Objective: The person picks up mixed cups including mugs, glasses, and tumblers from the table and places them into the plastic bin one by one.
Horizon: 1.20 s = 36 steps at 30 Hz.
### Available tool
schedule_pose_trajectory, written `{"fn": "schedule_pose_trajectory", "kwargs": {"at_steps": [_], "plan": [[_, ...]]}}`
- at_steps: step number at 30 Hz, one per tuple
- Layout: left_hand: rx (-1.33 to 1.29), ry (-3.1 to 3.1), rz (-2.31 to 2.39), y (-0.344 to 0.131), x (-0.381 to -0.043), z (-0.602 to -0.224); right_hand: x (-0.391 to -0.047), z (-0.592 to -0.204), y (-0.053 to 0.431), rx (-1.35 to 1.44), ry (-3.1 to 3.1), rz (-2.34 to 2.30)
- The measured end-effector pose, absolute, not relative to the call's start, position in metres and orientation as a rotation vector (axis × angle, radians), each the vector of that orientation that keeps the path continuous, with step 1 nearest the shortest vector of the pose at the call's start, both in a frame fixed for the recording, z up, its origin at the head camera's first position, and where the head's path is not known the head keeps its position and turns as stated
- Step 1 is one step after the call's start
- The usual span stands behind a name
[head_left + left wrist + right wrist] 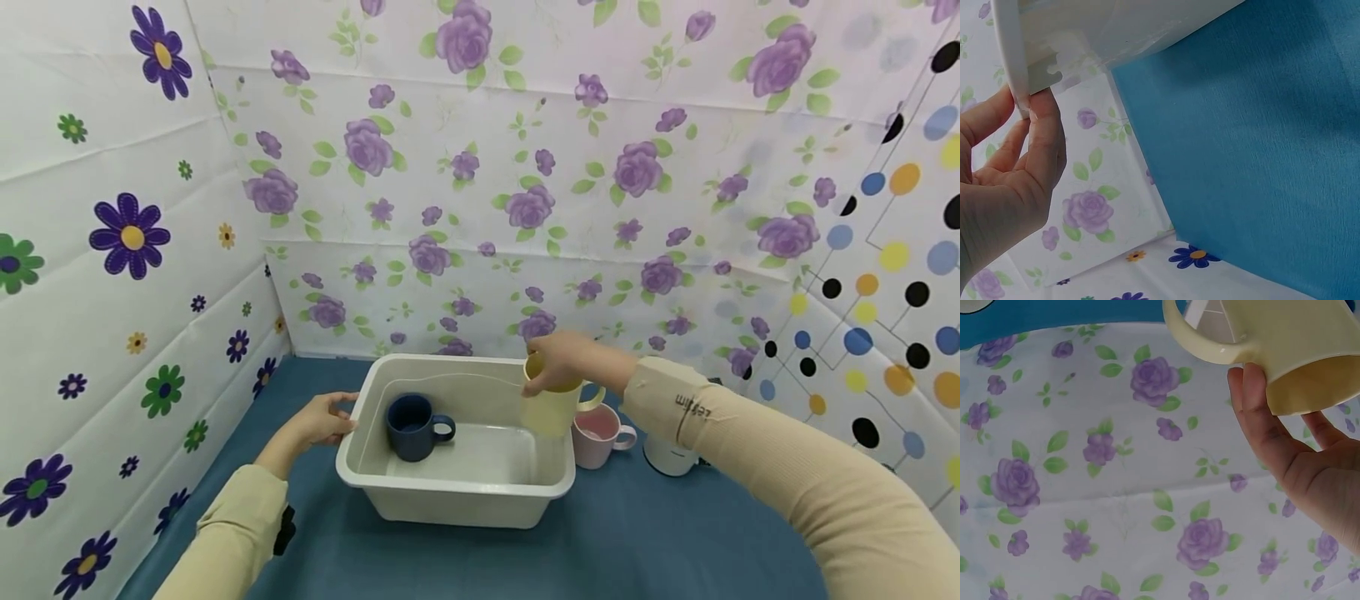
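we see an off-white basin [459, 505] on the blue table [705, 542], and inside it, toward the left end, a dark blue mug [411, 442] stands upright with its handle pointing right. at the basin's right end we find the yellow mug [547, 417], held by its rim, over the inside of the basin (we cannot tell whether its base touches the floor). it is pale, smooth and plain, with straight sides and a rounded loop handle on the right; its inside looks a deeper yellow.

the right hand [567, 363] has its fingers and thumb drawn together on that mug's rim. the left hand [322, 419] pinches the basin's left rim between thumb and fingers. just outside the basin's right end we see a pink mug [591, 446], upright, and beyond it a white object [669, 458], partly hidden by the right sleeve [750, 450].
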<state>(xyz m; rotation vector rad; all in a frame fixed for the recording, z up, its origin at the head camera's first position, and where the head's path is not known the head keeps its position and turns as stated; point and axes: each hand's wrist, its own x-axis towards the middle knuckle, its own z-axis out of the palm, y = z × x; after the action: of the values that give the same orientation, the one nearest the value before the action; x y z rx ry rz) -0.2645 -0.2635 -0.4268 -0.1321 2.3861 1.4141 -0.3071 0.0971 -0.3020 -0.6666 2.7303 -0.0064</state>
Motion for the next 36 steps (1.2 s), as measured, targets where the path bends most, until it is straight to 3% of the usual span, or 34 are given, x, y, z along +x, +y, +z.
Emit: {"fn": "schedule_pose_trajectory", "kwargs": {"at_steps": [25, 36], "plan": [[-0.128, 2.381, 1.420, -0.259, -0.265, -0.431, -0.326, -0.335, 0.041, -0.541, 2.744, -0.108], [-0.117, 2.389, 1.400, -0.265, -0.268, -0.429, -0.340, -0.368, 0.015, -0.595, 2.772, -0.026]]}}
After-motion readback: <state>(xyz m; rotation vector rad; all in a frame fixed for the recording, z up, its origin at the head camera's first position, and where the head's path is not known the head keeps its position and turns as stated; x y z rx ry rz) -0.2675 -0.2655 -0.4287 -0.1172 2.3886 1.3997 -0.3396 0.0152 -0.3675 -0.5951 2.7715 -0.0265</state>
